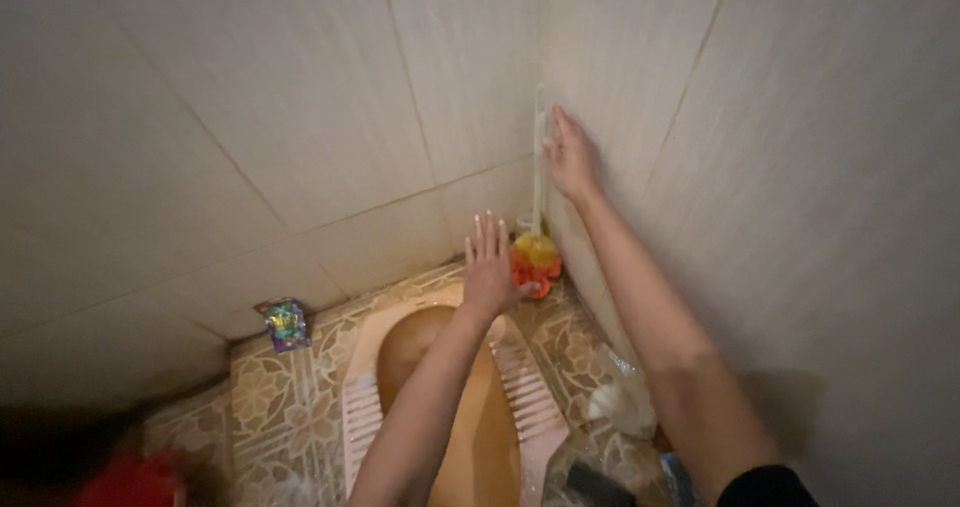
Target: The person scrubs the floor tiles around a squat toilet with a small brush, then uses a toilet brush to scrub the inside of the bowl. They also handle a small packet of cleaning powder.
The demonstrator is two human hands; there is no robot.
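Toilet brush [538, 207], upright in the corner where two tiled walls meet, pale handle rising along the corner joint, yellow and orange bristle head on the floor just behind the squat pan [362, 407]. Right hand [571, 157] high on the handle, fingers laid against it and the wall; whether the grip is fully closed around the handle, impossible to tell. Left hand [489, 267] open, fingers spread wide, holding nothing, hovering just left of the bristle head, above the pan's far end.

Left of the pan, near the wall base, a small shiny sachet [285, 324]. Right of the pan, crumpled clear plastic bags [618, 407] against the wall, below the brush. Near the bottom left corner, something red and blurred [130, 482].

Patterned beige floor tiles [265, 407] around the pan; large plain pale wall tiles [250, 107] on both sides of the corner. Dim, warm light.
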